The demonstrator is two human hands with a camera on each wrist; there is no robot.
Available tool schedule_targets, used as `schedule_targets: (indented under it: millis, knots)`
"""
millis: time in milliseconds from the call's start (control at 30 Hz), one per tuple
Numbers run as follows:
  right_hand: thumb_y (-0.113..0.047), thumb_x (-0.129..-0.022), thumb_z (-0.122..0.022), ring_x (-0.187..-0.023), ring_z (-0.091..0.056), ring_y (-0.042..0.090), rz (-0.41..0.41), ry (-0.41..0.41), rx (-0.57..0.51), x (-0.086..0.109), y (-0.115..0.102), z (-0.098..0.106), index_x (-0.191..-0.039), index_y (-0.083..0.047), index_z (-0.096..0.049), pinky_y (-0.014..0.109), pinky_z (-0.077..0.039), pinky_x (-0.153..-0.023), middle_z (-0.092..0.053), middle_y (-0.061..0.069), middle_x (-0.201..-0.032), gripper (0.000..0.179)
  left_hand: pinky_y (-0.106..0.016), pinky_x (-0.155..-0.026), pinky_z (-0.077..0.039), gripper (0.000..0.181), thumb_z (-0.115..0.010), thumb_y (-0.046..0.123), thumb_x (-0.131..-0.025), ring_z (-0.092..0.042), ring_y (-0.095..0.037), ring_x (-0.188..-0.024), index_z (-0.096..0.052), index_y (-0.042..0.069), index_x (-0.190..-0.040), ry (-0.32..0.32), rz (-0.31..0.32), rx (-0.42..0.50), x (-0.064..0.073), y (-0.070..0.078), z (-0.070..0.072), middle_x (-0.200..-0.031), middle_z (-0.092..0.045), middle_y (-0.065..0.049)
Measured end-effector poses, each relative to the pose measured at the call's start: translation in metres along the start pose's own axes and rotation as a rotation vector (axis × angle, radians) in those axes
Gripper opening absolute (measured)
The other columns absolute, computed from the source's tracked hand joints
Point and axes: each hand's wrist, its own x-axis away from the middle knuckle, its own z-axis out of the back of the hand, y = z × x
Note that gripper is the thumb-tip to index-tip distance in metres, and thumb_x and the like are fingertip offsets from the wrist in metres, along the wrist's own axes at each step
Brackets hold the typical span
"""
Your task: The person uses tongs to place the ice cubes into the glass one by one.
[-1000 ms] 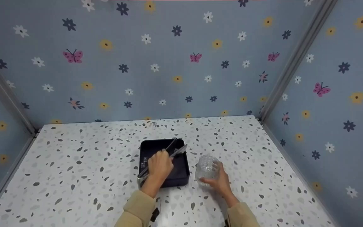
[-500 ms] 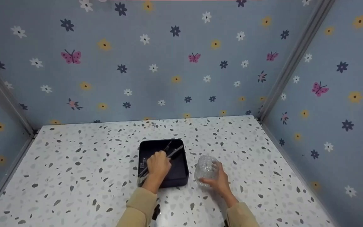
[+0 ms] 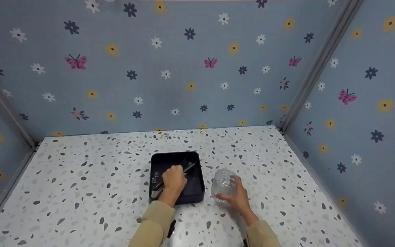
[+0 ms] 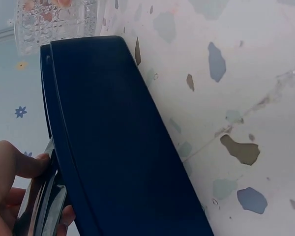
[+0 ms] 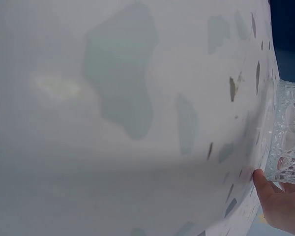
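My left hand [image 3: 174, 178] grips several long, slim silver pieces of cutlery [image 3: 158, 188] down in a dark navy tray [image 3: 194, 199]. Their exact kinds are hard to tell. In the left wrist view, thumb and fingers pinch the shiny cutlery [image 4: 44, 206] beside the tray's wall [image 4: 108, 128]. To the right of the tray, my right hand [image 3: 237, 196] holds a clear, textured glass [image 3: 223, 185] on the table, thumb and fingers around its side. The right wrist view catches only part of this glass [image 5: 290, 132] at its edge.
Small clear shapes [image 3: 155, 179] show inside the tray at its left side. The white speckled table [image 3: 91, 178] ends at a blue flowered wall [image 3: 170, 92] behind, with another wall [image 3: 362, 137] at the right.
My left hand has lowered the cutlery into the tray; the ends that stuck out over the rim now lie inside it. The right hand and the glass have stayed put.
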Motion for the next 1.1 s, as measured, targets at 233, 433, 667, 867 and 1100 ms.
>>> schedule_targets:
  millis: [233,433,667,867,1100]
  knots:
    - [-0.033,-0.056,-0.083,-0.114,-0.042,0.037,0.011,-0.005,0.005,0.001,-0.001,0.000,-0.126,-0.008,-0.035,0.048,-0.031,-0.093,-0.045,0.019,-0.126,0.089,-0.042,-0.052,-0.046,0.009,-0.069,0.010,-0.071,-0.061,-0.032,-0.062,-0.065,0.002,-0.072,-0.010,0.003,-0.011,-0.003,0.001,-0.004,-0.072,-0.063,-0.015]
    - [-0.032,-0.055,-0.083,-0.113,-0.043,0.037,0.008,-0.004,0.007,0.001,-0.001,0.000,-0.126,-0.008,-0.035,0.048,-0.032,-0.093,-0.045,0.018,-0.127,0.089,-0.042,-0.051,-0.046,0.009,-0.069,0.010,-0.072,-0.061,-0.032,-0.062,-0.065,0.002,-0.072,-0.007,0.009,-0.014,-0.003,0.001,-0.008,-0.071,-0.063,-0.015]
    - [-0.033,-0.055,-0.083,-0.112,-0.044,0.037,0.025,0.000,0.031,0.000,0.000,0.000,-0.126,-0.005,-0.034,0.046,-0.035,-0.091,-0.046,0.019,-0.125,0.090,-0.040,-0.050,-0.047,0.009,-0.067,0.010,-0.075,-0.061,-0.031,-0.062,-0.067,0.001,-0.074,-0.031,0.009,-0.029,-0.005,0.004,-0.011,-0.073,-0.064,-0.015]
    - [-0.033,-0.055,-0.083,-0.112,-0.044,0.037,0.009,0.000,0.029,-0.001,0.001,0.000,-0.126,-0.008,-0.035,0.046,-0.034,-0.092,-0.045,0.018,-0.126,0.090,-0.039,-0.049,-0.046,0.009,-0.066,0.010,-0.076,-0.061,-0.030,-0.059,-0.067,0.002,-0.072,-0.004,-0.019,-0.038,-0.004,0.003,-0.015,-0.069,-0.063,-0.014]
    - [-0.033,-0.054,-0.083,-0.112,-0.044,0.037,-0.004,-0.002,0.030,-0.001,0.002,0.000,-0.126,-0.008,-0.035,0.047,-0.033,-0.092,-0.045,0.018,-0.126,0.090,-0.038,-0.048,-0.046,0.007,-0.065,0.004,-0.074,-0.060,-0.030,-0.058,-0.065,0.002,-0.067,0.015,-0.055,-0.054,-0.003,0.004,-0.016,-0.067,-0.062,-0.014]
